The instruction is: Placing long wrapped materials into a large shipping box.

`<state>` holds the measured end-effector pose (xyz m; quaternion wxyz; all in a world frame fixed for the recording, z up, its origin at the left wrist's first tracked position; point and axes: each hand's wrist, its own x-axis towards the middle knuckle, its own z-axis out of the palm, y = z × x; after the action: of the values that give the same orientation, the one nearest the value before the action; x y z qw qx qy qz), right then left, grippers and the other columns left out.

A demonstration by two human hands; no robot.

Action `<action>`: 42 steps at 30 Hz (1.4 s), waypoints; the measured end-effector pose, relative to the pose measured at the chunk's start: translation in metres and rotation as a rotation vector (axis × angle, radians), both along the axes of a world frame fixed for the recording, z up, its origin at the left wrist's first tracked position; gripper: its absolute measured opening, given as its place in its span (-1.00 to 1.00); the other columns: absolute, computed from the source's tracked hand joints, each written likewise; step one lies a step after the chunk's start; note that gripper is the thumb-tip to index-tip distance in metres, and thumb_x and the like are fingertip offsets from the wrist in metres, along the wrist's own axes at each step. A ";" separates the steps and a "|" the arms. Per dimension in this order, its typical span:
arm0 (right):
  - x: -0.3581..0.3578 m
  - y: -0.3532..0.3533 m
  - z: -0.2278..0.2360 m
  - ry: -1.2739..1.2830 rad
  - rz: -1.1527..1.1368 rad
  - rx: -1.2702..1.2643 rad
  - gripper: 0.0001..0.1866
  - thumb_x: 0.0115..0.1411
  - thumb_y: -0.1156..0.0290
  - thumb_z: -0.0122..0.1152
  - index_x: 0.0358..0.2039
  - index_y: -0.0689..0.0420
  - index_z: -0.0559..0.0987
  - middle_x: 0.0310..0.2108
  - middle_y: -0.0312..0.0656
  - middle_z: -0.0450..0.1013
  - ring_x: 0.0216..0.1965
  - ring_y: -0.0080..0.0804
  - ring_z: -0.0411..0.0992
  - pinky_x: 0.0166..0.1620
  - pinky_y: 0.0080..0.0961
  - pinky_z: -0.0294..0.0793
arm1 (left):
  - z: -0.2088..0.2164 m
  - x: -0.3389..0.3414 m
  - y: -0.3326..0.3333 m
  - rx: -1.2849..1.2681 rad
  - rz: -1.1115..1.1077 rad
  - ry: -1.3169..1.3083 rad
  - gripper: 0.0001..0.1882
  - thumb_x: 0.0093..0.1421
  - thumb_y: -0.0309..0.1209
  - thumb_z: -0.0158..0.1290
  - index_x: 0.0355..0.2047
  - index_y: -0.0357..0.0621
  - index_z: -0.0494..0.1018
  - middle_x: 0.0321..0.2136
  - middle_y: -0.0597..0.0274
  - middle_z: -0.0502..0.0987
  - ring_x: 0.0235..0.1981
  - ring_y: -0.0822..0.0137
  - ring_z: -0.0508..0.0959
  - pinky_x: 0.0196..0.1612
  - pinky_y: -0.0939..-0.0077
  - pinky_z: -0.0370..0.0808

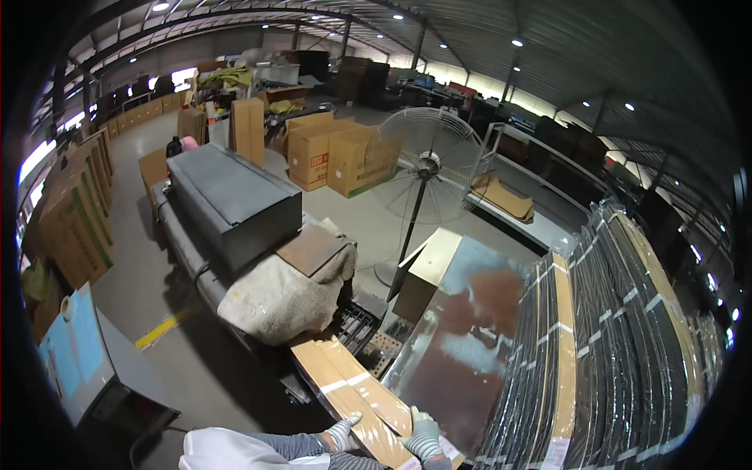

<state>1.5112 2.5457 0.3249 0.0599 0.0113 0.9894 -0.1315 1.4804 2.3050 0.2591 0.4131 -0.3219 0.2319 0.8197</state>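
1. Steel-beamed roofing (611, 47) spans the large factory hall I see through the head camera, with lit round lamps above a grey floor (129, 243).
2. On the right I make out a tall row of long dark panels (619, 329) in clear plastic, some tan boards among them, bound with pale straps.
3. Left of centre sits a long machine with a dark metal housing (254, 192); a shaggy off-white cloth (270, 305) drapes over its near end.
4. Between the machine and the panels is a worktable (470, 321), its top worn in brown and pale blue patches.
5. Behind that table I see a round pedestal fan (428, 164), with brown cartons (311, 160) just beside it.
6. Long tan cardboard strips (352, 395), crossed by a white band, lie side by side, running from the draped cloth toward the wearer at the lower edge.
7. Both hands wear striped gloves. The left hand (343, 432) holds the strips' left edge, thumb on top; the right hand (424, 437) grips the opposite edge near the table's corner. I cannot tell how the fingers sit underneath.
8. At lower left, a small tape roll (66, 309) rests on a blue-topped stand (74, 352).
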 end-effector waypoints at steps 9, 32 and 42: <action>-0.064 -0.017 0.068 -0.020 0.056 0.113 0.01 -0.19 -0.05 0.49 0.24 0.16 0.34 0.02 0.03 0.44 0.01 -0.02 0.44 0.06 -0.08 0.42 | 0.107 -0.055 -0.008 0.018 -0.039 -0.029 -0.36 0.29 -0.13 0.09 0.28 -0.14 0.23 0.25 -0.11 0.33 0.27 -0.27 0.25 0.30 -0.41 0.10; 0.013 0.068 0.221 0.768 -0.548 0.253 -0.33 -0.11 0.22 0.32 0.01 0.30 0.44 -0.07 0.15 0.41 -0.04 0.08 0.38 0.08 -0.04 0.35 | -0.134 -0.229 0.027 -0.198 -0.011 -0.070 -0.24 0.08 0.18 0.19 0.16 0.05 0.27 0.14 0.19 0.32 0.12 0.04 0.37 0.05 -0.19 0.34; 0.204 0.132 0.186 0.271 -1.147 0.319 -0.10 -0.16 -0.02 0.44 0.15 0.19 0.37 0.13 0.05 0.32 0.07 0.08 0.37 0.07 0.00 0.40 | 0.032 -0.038 0.224 0.490 -0.787 -0.105 -0.62 0.19 -0.14 0.23 -0.13 -0.09 0.44 -0.08 -0.12 0.51 -0.04 -0.13 0.50 0.06 -0.20 0.42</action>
<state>1.7151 2.6773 0.5107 -0.1495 0.5342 0.8320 0.0069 1.4421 2.5291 0.2913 0.7678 -0.1433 0.1146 0.6139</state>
